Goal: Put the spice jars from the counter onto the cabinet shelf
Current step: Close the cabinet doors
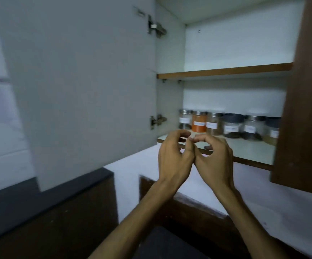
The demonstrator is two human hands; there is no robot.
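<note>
Several labelled spice jars stand in a row at the back of the lower cabinet shelf (244,148): a clear one at the left (185,119), an orange-filled one (199,121), a brown one (213,123), then darker-lidded ones (232,126). My left hand (174,154) and my right hand (215,156) are raised side by side in front of the shelf's front edge. Their fingers are curled and apart, thumbs and fingertips nearly touching each other. Neither hand holds a jar.
The pale cabinet door (80,81) hangs open on the left, with two hinges. An upper shelf (224,71) holds nothing visible. The brown right door (308,101) covers the cabinet's right part. A dark counter edge (39,195) lies at lower left.
</note>
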